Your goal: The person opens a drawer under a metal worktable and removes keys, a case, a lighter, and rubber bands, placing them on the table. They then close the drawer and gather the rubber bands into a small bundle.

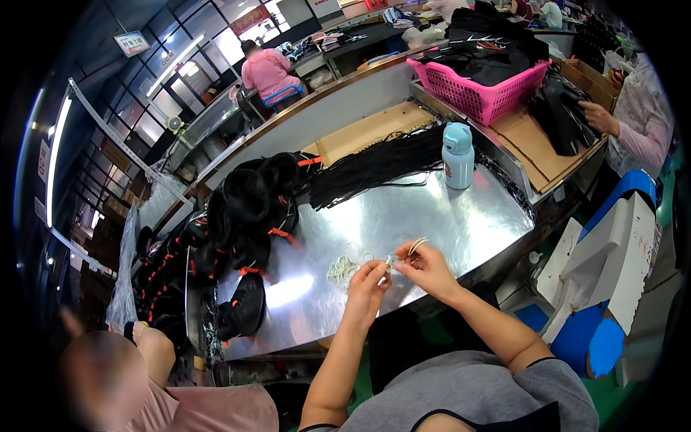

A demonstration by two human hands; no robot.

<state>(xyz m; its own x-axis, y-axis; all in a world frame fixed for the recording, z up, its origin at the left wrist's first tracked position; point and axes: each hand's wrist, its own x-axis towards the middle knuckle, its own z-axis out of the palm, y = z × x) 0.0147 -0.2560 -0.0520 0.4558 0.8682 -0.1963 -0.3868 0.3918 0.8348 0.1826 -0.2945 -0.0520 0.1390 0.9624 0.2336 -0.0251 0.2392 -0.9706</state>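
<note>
Bench (374, 225), metal-topped. Black shoes (246, 196) with orange tabs, heaped along its left side; black laces (381, 167), one long bundle across the far side; light-blue bottle (458, 164), upright beside the laces' right end; pink basket (484, 92) of black pieces, beyond the bottle. Cord tangle (343, 272), pale, on the near part, just left of the hands. Left hand (368, 284) and right hand (427, 268): fingertips nearly meeting, both pinching a pale strand (389, 263); white loops (417, 245) at the right fingers; forearms converging from below.
</note>
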